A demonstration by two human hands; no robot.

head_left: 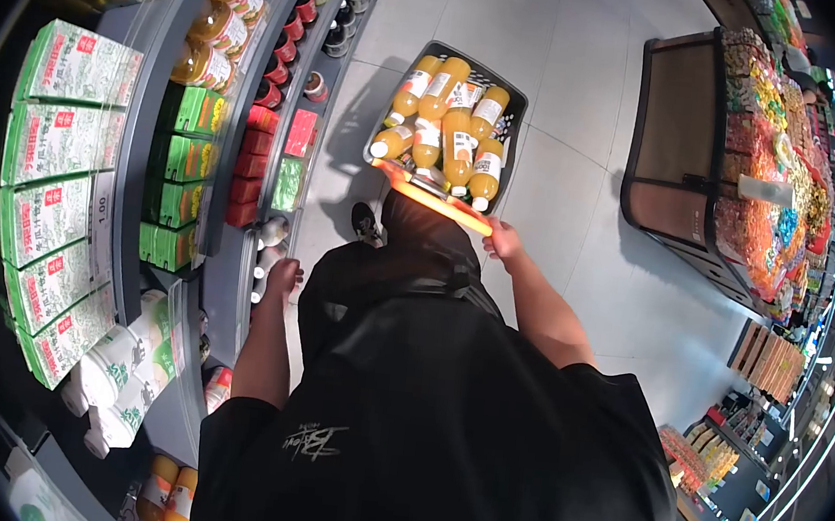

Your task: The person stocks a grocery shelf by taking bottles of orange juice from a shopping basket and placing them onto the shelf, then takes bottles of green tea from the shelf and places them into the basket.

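My right hand is closed round one end of the orange handle of a dark shopping basket. Several bottles of orange juice with white caps and pale labels fill the basket, most of them lying slanted. The basket is just in front of my legs. Beside the shelf on the left hangs my left hand, its fingers loosely curled and slightly apart, with nothing seen in it. White-capped bottles on a low shelf are nearest to that hand.
Shelves along the left hold green-and-white cartons, green packs, red packs and dark bottles. On the right stands a large display bin heaped with colourful wrapped sweets. Grey floor tiles lie between.
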